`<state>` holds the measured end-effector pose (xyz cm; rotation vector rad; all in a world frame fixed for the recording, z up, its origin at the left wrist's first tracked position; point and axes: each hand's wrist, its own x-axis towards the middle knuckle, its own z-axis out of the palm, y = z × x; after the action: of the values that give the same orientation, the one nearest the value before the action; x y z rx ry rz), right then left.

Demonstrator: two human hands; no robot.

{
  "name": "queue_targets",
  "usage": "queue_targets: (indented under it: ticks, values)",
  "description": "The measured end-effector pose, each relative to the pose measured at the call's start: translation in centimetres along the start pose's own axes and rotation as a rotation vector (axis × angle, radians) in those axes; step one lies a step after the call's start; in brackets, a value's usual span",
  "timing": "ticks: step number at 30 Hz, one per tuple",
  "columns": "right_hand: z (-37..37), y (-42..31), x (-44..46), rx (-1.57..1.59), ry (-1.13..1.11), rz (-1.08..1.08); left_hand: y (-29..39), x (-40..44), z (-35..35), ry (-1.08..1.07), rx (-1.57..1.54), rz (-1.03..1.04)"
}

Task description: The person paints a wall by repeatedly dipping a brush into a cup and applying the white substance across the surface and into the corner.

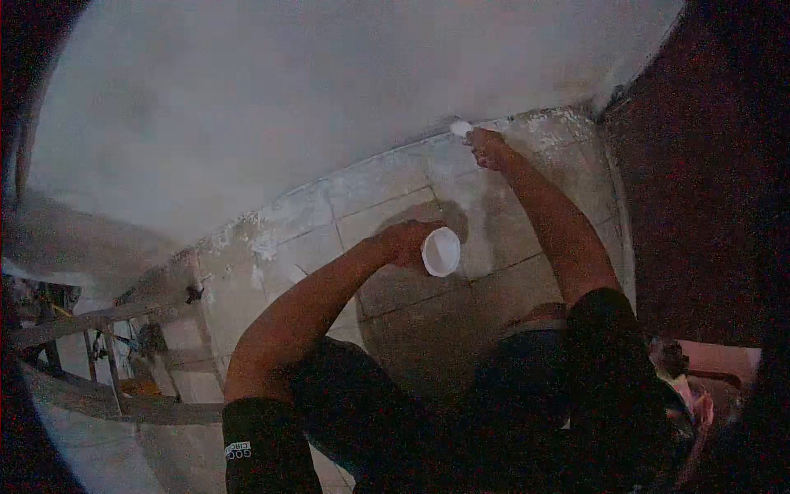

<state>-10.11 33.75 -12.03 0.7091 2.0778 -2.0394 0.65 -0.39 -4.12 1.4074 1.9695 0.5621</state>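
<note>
My left hand [405, 242] is wrapped round the side of a white plastic cup [442, 252], its open mouth facing up toward me above the tiled floor. What lies inside the cup looks pale, and I cannot make it out. Farther forward, my right hand [489, 149] is closed on a small hand tool with a white head [462, 128]. That head meets the foot of the pale wall [280, 99], where wall and floor join. In the dim light I cannot tell whether it is a brush or a scraper.
White smears mark the floor tiles [395, 206] along the wall. A ladder [123, 407] lies at the left, with assorted items around it. A dark reddish surface [691, 206] rises at the right. Pinkish objects [716, 358] are by my right side.
</note>
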Motion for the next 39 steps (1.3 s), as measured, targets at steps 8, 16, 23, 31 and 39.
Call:
queue_targets:
  ticks: [8, 16, 23, 31, 39]
  values:
    - [6.6, -20.1, -13.3, -0.091, 0.154, -0.302, 0.7, -0.7, -0.8, -0.016, -0.003, -0.056]
    - [12.1, -23.0, -16.8, -0.017, 0.355, -0.888, -0.7, 0.9, 0.6, -0.005, 0.045, 0.017]
    - [16.8, -6.8, -7.0, -0.362, 0.396, -0.485, 2.4, -1.0, -1.6, -0.085, 0.025, -0.134]
    - [9.8, 4.3, 5.3, -0.187, -0.219, -0.130, 2.2, -2.4, -2.1, -0.049, 0.044, -0.128]
    - [16.3, -21.9, -16.7, 0.059, -0.060, -0.163, 0.0, -0.9, 0.0, 0.001, -0.044, 0.000]
